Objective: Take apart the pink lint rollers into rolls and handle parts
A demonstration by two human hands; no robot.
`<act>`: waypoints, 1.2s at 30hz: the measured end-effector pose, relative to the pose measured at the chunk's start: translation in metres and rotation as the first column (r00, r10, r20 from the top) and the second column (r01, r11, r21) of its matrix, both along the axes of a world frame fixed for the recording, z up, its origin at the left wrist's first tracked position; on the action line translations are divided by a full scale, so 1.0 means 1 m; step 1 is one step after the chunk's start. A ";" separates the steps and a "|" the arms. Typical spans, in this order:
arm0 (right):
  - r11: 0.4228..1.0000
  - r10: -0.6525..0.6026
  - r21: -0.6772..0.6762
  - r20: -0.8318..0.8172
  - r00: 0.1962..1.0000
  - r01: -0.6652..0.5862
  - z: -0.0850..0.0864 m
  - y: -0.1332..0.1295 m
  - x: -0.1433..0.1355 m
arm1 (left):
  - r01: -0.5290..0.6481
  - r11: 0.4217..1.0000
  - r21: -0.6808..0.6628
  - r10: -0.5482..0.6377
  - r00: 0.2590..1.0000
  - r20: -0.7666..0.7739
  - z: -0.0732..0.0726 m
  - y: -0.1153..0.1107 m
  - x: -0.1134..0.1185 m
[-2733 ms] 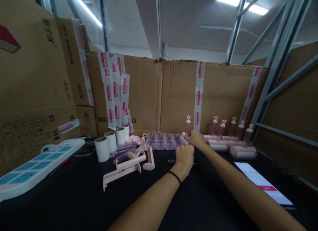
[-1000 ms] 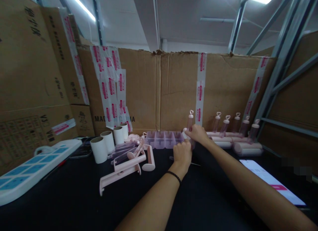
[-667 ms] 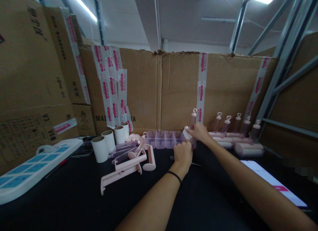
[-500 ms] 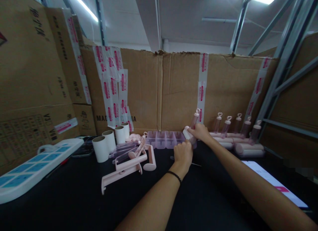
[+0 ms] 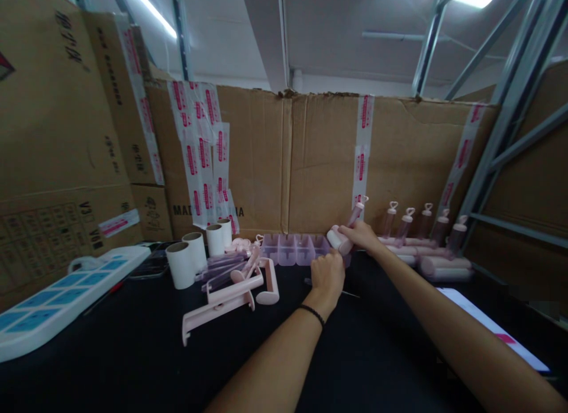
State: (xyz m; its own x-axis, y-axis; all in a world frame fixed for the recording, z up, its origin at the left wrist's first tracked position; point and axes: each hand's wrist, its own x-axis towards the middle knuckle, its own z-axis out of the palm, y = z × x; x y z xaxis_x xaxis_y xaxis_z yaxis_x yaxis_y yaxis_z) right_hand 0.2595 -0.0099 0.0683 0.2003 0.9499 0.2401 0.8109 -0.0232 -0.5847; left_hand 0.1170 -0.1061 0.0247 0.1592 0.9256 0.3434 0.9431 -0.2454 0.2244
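Note:
A pink lint roller (image 5: 339, 240) with a white roll and a clear handle ending in a heart-shaped loop is tilted up to the right. My right hand (image 5: 358, 235) is closed round it where the handle meets the roll. Just below the roll, my left hand (image 5: 328, 273) is a fist with its back to the camera; what its fingers hold, if anything, is hidden. Behind my hands is a translucent purple divided box (image 5: 287, 251). A thin rod (image 5: 351, 294) lies on the black table by my left wrist.
White paper rolls (image 5: 180, 266), purple handles (image 5: 222, 268) and pink frames (image 5: 226, 303) lie on the left, beside a white power strip (image 5: 57, 294). At right are several finished-looking rollers (image 5: 446, 267) and a phone (image 5: 492, 330). Cardboard (image 5: 257, 158) stands behind.
The roller in my right hand has turned, its heart-looped handle end swinging to the right and leaning further over. My left hand has hardly moved.

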 end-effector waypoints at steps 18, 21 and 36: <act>0.963 0.084 0.268 -0.282 0.956 -0.006 0.048 -0.022 -0.004 | 0.020 0.990 0.139 -0.080 0.896 0.436 0.016 -0.007 -0.009; 0.924 0.247 0.373 -0.417 0.874 -0.083 0.059 -0.035 -0.014 | -0.043 0.978 0.205 -0.102 0.759 0.643 0.042 -0.003 -0.026; 0.633 0.720 0.300 -0.567 0.401 -0.713 0.023 -0.131 -0.080 | 0.095 0.974 0.204 -0.211 0.067 0.975 0.059 -0.046 -0.110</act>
